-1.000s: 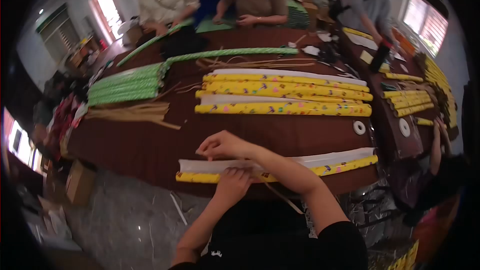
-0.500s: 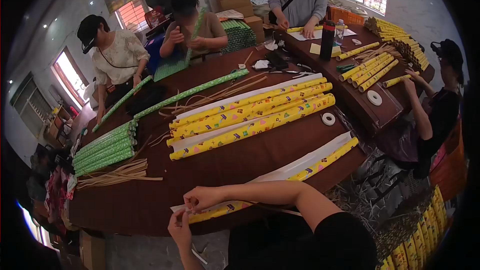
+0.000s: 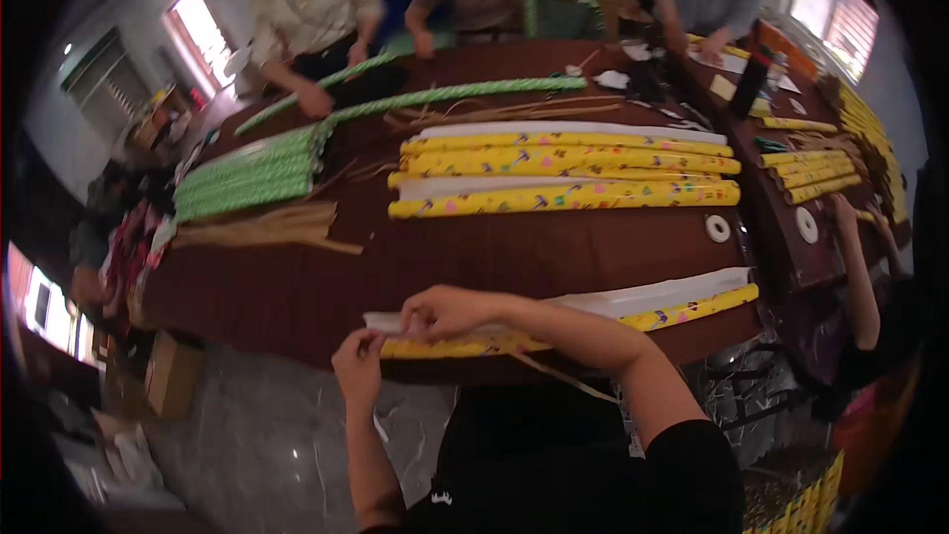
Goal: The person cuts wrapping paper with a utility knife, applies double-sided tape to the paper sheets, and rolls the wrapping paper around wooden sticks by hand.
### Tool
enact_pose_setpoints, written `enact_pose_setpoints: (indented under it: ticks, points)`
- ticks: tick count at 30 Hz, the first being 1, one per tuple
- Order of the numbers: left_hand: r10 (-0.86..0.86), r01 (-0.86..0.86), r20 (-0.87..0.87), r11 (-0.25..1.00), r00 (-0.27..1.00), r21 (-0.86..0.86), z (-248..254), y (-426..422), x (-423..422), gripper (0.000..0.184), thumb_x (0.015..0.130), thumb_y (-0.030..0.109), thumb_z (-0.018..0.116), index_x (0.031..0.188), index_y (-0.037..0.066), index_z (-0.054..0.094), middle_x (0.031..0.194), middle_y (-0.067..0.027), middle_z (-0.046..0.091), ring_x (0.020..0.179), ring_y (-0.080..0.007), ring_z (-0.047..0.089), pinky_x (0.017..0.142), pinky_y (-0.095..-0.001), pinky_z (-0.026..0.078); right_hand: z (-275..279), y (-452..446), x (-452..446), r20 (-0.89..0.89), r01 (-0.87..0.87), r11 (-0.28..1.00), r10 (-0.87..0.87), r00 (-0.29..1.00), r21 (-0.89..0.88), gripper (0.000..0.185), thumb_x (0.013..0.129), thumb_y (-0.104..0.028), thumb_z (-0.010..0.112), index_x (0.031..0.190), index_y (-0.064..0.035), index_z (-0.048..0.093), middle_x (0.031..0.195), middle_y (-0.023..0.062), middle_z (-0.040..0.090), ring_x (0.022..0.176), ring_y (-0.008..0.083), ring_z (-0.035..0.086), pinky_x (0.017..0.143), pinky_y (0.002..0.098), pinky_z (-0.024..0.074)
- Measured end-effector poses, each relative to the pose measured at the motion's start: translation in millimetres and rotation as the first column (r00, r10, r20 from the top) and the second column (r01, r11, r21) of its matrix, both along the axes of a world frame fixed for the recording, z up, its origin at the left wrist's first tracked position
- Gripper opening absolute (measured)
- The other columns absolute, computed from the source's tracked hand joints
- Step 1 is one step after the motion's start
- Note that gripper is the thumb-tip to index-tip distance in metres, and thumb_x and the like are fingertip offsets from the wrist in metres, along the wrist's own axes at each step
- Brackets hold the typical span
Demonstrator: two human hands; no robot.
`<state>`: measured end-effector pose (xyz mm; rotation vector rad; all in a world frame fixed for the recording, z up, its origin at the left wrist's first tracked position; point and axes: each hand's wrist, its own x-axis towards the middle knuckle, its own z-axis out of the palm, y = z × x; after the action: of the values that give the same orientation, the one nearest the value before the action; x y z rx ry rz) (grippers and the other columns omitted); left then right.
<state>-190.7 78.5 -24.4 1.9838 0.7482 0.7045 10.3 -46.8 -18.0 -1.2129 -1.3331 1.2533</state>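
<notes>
A yellow patterned paper roll (image 3: 689, 311) with a loose white edge lies along the near side of the brown table. At its left end my left hand (image 3: 358, 356) is closed in a pinch, and what lies between its fingertips is too small to name. My right hand (image 3: 445, 314), its fingers also bent together, is just right of the left hand, over the white edge. Its fingertips hide anything they hold. A thin tan strip (image 3: 563, 378) sticks out from under the roll, past my right forearm.
Several yellow rolls (image 3: 563, 200) lie mid-table, with green rolls (image 3: 247, 178) and tan strips (image 3: 267, 227) to the left. A white tape ring (image 3: 718, 228) is at the right. Co-workers sit or stand at the far side and right. A cardboard box (image 3: 174, 374) stands on the floor.
Since one second ago, my left hand has moved left from the middle of the roll to its end. The view swung away and back; a co-worker's hand at the right has shifted.
</notes>
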Motion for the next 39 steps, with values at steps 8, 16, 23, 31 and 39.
enact_pose_setpoints:
  ticks: [8, 16, 23, 31, 39]
  points:
    - [-0.006, 0.006, -0.073, 1.000, 0.997, -0.006, 4, 42, -12, 0.010, 0.085, 0.002, 0.067, 0.094, -0.001, 0.068, 0.081, -0.0080, 0.068, 0.074, -0.0116, 0.063, 0.069, -0.0273, 0.050, 13, -3, 10, 0.204, 0.023, 1.000, -0.027, 0.979, 0.022, 0.017, 0.082, -0.011, 0.068, 0.096, -0.0008, 0.067, 0.074, 0.0061, 0.070, 0.067, 0.0115, 0.065, 0.071, 0.0280, 0.0500]
    - [-0.066, 0.064, -0.124, 0.998, 0.990, -0.019, 5, 52, 6, 0.011, 0.083, 0.005, 0.070, 0.092, -0.002, 0.070, 0.076, -0.0084, 0.069, 0.070, -0.0135, 0.064, 0.066, -0.0279, 0.051, -4, 0, 17, 0.549, 0.124, 0.987, -0.161, 0.820, 0.103, 0.020, 0.078, -0.015, 0.068, 0.097, -0.0101, 0.075, 0.074, 0.0022, 0.067, 0.081, 0.0160, 0.057, 0.081, 0.0307, 0.0448]
    - [-0.098, 0.108, -0.196, 0.993, 0.976, 0.040, -3, 66, 14, 0.011, 0.084, 0.006, 0.070, 0.091, -0.002, 0.069, 0.078, -0.0085, 0.069, 0.071, -0.0123, 0.063, 0.067, -0.0270, 0.051, -15, 5, 18, 0.577, 0.161, 0.983, -0.183, 0.796, 0.090, 0.025, 0.079, -0.014, 0.066, 0.102, -0.0112, 0.075, 0.078, 0.0064, 0.065, 0.084, 0.0205, 0.056, 0.080, 0.0329, 0.0469]
    - [-0.102, 0.129, -0.230, 0.986, 0.968, 0.107, -7, 71, 22, 0.014, 0.080, 0.008, 0.071, 0.090, -0.002, 0.070, 0.077, -0.0115, 0.069, 0.071, -0.0174, 0.065, 0.068, -0.0302, 0.052, -7, 5, 15, 0.495, 0.225, 0.974, -0.200, 0.846, 0.009, 0.025, 0.082, -0.013, 0.066, 0.104, -0.0082, 0.075, 0.085, 0.0131, 0.068, 0.085, 0.0233, 0.060, 0.082, 0.0337, 0.0498]
    - [-0.093, 0.130, -0.282, 0.985, 0.955, 0.114, -13, 77, 25, 0.015, 0.080, 0.010, 0.071, 0.090, -0.001, 0.071, 0.079, -0.0126, 0.070, 0.072, -0.0198, 0.067, 0.068, -0.0317, 0.052, -13, 9, 17, 0.451, 0.218, 0.975, -0.217, 0.865, 0.051, 0.026, 0.081, -0.008, 0.064, 0.105, -0.0018, 0.073, 0.079, 0.0134, 0.071, 0.060, 0.0145, 0.064, 0.062, 0.0285, 0.0522]
